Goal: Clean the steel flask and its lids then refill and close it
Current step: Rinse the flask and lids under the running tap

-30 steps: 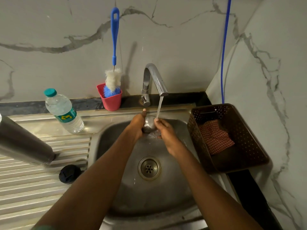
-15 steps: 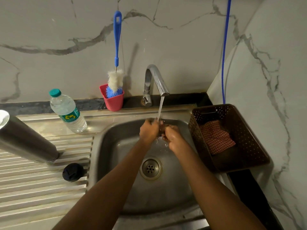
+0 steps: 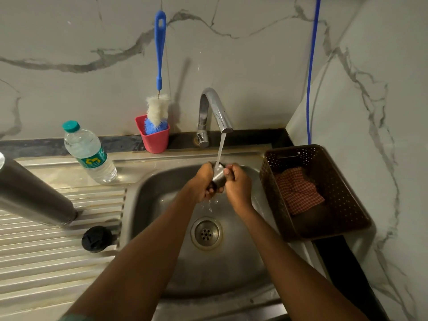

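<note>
Both hands hold a small steel lid (image 3: 219, 176) under the running tap (image 3: 214, 112), over the sink (image 3: 231, 269). My left hand (image 3: 203, 181) grips it from the left and my right hand (image 3: 238, 184) from the right. Water runs onto the lid and drips off below the hands. The steel flask (image 3: 30, 195) stands on the ribbed draining board (image 3: 46, 256) at the left, its top cut off by the frame edge. A black lid (image 3: 96, 238) lies on the board beside the sink.
A plastic water bottle (image 3: 89, 154) stands behind the draining board. A blue bottle brush (image 3: 158, 89) stands in a red cup (image 3: 154, 139) by the wall. A brown basket (image 3: 324, 205) with a checked cloth (image 3: 297, 189) sits right of the sink.
The hands have turned the steel lid under the stream and closed round it more tightly. The view has shifted slightly to the left.
</note>
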